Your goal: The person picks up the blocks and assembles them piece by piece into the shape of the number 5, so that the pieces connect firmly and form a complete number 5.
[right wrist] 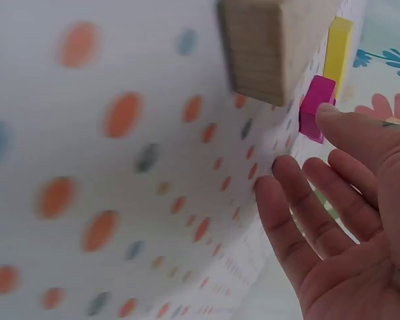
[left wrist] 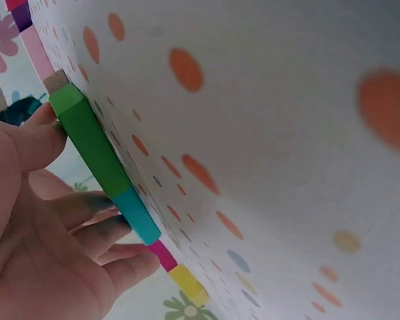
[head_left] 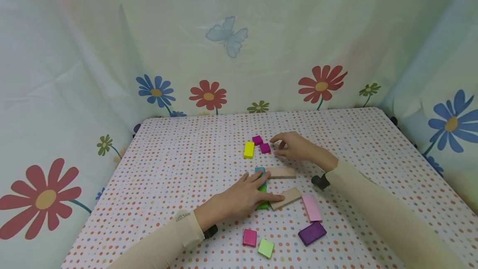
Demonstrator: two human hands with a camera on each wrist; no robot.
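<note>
My left hand [head_left: 244,196] lies over a blue block [head_left: 260,170] and a green block [head_left: 263,205] that stand end to end. Its fingers are spread and its thumb reaches over a plain wooden block [head_left: 285,199]. Fingertips meet the blue block [left wrist: 137,215] in the left wrist view, with the thumb by the green block [left wrist: 93,143]. Loosely bent, my right hand [head_left: 295,146] hovers just right of two small magenta blocks [head_left: 265,148] and holds nothing. In the right wrist view its thumb overlaps a magenta block [right wrist: 316,110]; contact is unclear.
A yellow block [head_left: 249,150] stands left of the magenta ones. Another wooden block [head_left: 281,172] adjoins the blue one. Pink [head_left: 311,208] and purple blocks [head_left: 312,233] lie at the near right; a hot-pink block [head_left: 249,237] and a light green block [head_left: 266,248] lie at the front of the dotted tabletop.
</note>
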